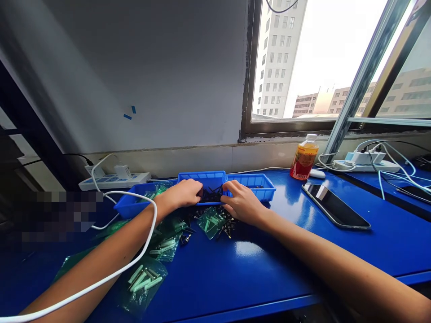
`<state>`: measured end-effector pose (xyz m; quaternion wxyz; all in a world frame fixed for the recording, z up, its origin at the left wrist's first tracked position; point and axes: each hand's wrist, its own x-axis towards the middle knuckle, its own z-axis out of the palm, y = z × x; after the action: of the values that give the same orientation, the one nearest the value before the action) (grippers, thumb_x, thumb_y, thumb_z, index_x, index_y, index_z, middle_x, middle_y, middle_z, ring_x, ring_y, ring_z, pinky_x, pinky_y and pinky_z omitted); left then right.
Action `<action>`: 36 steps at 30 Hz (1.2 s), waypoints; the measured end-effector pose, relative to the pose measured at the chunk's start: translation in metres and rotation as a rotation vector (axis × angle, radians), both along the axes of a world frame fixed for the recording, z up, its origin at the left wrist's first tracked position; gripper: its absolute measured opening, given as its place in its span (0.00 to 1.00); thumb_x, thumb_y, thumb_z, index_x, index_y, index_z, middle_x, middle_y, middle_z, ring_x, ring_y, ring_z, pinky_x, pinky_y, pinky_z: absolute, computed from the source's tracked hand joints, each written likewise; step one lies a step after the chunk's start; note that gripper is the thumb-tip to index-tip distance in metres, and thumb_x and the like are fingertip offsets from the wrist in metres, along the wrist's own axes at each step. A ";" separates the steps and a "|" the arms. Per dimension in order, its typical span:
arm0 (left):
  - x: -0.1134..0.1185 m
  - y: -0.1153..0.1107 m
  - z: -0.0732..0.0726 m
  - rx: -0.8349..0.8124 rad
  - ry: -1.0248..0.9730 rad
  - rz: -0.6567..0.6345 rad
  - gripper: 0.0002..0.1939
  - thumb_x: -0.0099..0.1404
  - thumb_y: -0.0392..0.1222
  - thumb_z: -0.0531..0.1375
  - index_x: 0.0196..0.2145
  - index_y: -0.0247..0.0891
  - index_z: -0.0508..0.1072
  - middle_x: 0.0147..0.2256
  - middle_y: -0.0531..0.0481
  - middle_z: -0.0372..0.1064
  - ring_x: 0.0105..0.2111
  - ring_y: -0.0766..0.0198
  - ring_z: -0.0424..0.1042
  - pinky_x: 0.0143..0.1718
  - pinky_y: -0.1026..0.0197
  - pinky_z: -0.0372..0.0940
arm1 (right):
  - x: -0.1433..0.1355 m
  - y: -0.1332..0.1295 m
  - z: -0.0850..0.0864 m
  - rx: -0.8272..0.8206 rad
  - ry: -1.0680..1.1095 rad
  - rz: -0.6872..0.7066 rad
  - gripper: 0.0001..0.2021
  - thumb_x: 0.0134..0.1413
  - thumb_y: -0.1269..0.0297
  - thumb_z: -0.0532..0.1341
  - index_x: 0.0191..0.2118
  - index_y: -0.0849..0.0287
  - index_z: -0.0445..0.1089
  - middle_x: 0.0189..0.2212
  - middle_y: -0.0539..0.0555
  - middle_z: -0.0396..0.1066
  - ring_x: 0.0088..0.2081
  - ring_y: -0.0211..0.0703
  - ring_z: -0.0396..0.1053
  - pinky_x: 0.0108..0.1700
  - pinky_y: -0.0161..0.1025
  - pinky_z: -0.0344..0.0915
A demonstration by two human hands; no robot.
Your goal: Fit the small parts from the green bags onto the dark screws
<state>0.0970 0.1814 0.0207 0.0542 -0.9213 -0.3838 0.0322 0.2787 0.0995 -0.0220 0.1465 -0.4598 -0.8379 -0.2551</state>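
Both hands are at the middle blue bin (202,176), which holds dark screw-like parts (211,194). My left hand (187,192) is at the bin's left side, fingers curled down into it; what they hold, if anything, is hidden. At the bin's right side, my right hand (239,202) has its fingers bent, the tips at the dark parts; whether they grip one cannot be made out. A small green bag (211,222) of pale pieces lies in front of the bin, with loose metal parts (229,226) beside it.
Blue bins stand left (131,206) and right (267,194). Green bags (144,280) lie around my left forearm, and a white cable (153,224) crosses it. A bottle (304,157), a phone (336,207) and power strips (368,165) are farther off on the blue table (208,287).
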 end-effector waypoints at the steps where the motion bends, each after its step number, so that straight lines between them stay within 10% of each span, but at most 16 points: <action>1: 0.000 0.000 0.000 -0.001 0.008 -0.005 0.09 0.55 0.36 0.53 0.31 0.37 0.73 0.31 0.44 0.74 0.33 0.55 0.73 0.28 0.63 0.60 | 0.000 0.000 0.000 -0.002 -0.002 -0.001 0.04 0.53 0.68 0.59 0.33 0.59 0.72 0.40 0.59 0.63 0.40 0.45 0.60 0.39 0.41 0.65; 17: -0.005 -0.002 0.001 0.035 0.046 -0.098 0.15 0.54 0.28 0.51 0.33 0.39 0.74 0.33 0.45 0.74 0.33 0.58 0.72 0.29 0.64 0.60 | 0.000 0.001 -0.001 0.016 -0.009 0.004 0.05 0.54 0.65 0.59 0.32 0.59 0.72 0.40 0.59 0.63 0.40 0.45 0.60 0.37 0.40 0.65; 25: 0.002 -0.003 0.029 0.012 -0.248 -0.006 0.10 0.59 0.41 0.51 0.33 0.45 0.73 0.29 0.53 0.73 0.27 0.64 0.69 0.27 0.66 0.57 | 0.000 0.002 -0.001 0.015 0.042 0.004 0.04 0.53 0.66 0.60 0.33 0.59 0.71 0.41 0.58 0.63 0.41 0.44 0.60 0.37 0.39 0.65; 36: 0.025 0.002 0.037 -0.510 -0.603 -0.028 0.13 0.55 0.50 0.55 0.32 0.37 0.69 0.20 0.56 0.66 0.20 0.68 0.62 0.23 0.67 0.57 | -0.002 0.002 0.000 -0.002 0.052 -0.027 0.06 0.56 0.67 0.57 0.35 0.60 0.72 0.41 0.59 0.64 0.42 0.45 0.62 0.39 0.40 0.66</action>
<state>0.1222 0.1832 0.0578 -0.2911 -0.8784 -0.3497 -0.1462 0.2769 0.1019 -0.0218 0.1644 -0.4776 -0.8278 -0.2440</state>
